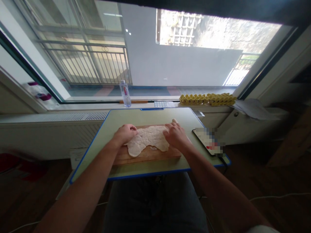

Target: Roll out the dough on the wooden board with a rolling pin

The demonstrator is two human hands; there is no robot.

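Note:
A flat, uneven sheet of dough (148,138) lies on a wooden board (145,158), its front edge wavy with a lobe at each side. My left hand (125,133) has its fingers curled in and closed at the upper left edge of the dough. At the right edge, my right hand (176,133) bends its fingers over the dough, thumb toward the middle. Just beyond the right hand shows a pale rounded tip (174,121); the hand hides what it belongs to. The fingertips of both hands are partly hidden.
The board rests on a small pale green table (126,116) with a blue rim. A phone-like flat device (207,141) lies at the table's right. On the windowsill stand a clear bottle (125,94) and a yellow bumpy strip (207,99). A radiator (48,137) is at the left.

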